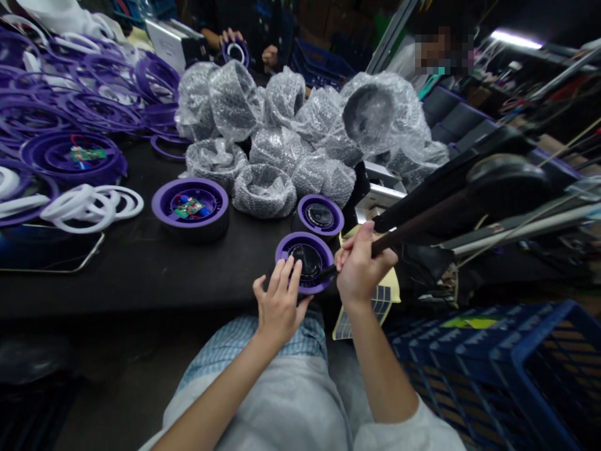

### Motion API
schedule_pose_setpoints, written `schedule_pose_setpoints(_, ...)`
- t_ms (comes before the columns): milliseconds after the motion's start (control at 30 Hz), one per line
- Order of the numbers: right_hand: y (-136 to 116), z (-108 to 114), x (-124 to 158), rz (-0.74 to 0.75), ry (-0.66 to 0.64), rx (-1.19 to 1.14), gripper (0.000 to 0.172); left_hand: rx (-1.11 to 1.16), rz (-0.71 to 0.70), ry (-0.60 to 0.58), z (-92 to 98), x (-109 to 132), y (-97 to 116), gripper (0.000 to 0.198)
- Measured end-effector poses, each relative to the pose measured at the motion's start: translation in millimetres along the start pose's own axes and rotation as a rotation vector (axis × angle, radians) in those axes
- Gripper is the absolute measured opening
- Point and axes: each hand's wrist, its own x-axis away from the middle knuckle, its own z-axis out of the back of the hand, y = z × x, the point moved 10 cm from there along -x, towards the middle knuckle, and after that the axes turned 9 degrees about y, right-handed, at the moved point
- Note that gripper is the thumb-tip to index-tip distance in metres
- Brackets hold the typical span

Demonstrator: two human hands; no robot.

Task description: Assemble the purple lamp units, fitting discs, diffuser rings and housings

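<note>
A round purple-rimmed unit (pixel 307 258) with a black centre stands at the front edge of the black table (pixel 141 263). My left hand (pixel 278 305) rests on its near side, fingers curled over the rim, steadying it. My right hand (pixel 359 268) is closed around the handle of a long dark power screwdriver (pixel 422 220), its tip touching the inside of the unit's right rim. A second similar unit (pixel 320 216) sits just behind it.
Several bubble-wrapped black parts (pixel 282 134) are piled mid-table. A purple unit with a circuit board (pixel 191 205) and white rings (pixel 94 205) lie to the left, purple rings (pixel 94 103) behind. A blue crate (pixel 498 369) stands at my right. Another person's hands (pixel 244 47) work across the table.
</note>
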Motion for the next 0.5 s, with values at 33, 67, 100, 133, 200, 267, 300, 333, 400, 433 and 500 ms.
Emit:
schedule_pose_setpoints(33, -1, -2, 2, 0.029, -0.002, 0.045, 0.049, -0.009, -0.006, -0.004, -1.1, 0, 0, 0.053)
schedule_pose_setpoints(67, -1, -4, 3, 0.058, -0.006, 0.091, 0.049, -0.017, -0.009, -0.002, -1.7, 0, 1, 0.051)
schedule_pose_setpoints(100, -2, -6, 5, 0.083, -0.01, 0.135, 0.049, -0.023, -0.008, 0.007, -1.5, 0, 1, 0.05)
schedule_pose_setpoints(133, -3, -8, 6, 0.105, -0.011, 0.177, 0.049, -0.028, -0.002, 0.021, -0.7, -1, 0, 0.049)
schedule_pose_setpoints(200, -4, -11, 7, 0.143, -0.013, 0.242, 0.049, -0.033, 0.015, 0.042, 0.8, -2, -1, 0.048)
schedule_pose_setpoints(267, -7, -16, 7, 0.185, -0.019, 0.292, 0.05, -0.033, 0.027, 0.052, 1.7, -2, -2, 0.047)
schedule_pose_setpoints(300, -8, -19, 6, 0.206, -0.025, 0.316, 0.05, -0.032, 0.024, 0.052, 1.9, -2, -1, 0.047)
schedule_pose_setpoints(333, -10, -22, 7, 0.231, -0.035, 0.339, 0.049, -0.032, 0.019, 0.051, 2.0, -2, -1, 0.047)
schedule_pose_setpoints(400, -13, -31, 8, 0.289, -0.055, 0.377, 0.048, -0.033, 0.001, 0.042, 1.2, -1, -1, 0.047)
schedule_pose_setpoints(433, -15, -35, 10, 0.325, -0.065, 0.389, 0.047, -0.031, -0.009, 0.033, 0.1, -1, -1, 0.046)
schedule_pose_setpoints(500, -20, -41, 16, 0.403, -0.08, 0.395, 0.045, -0.025, -0.017, 0.012, -2.7, 1, 0, 0.046)
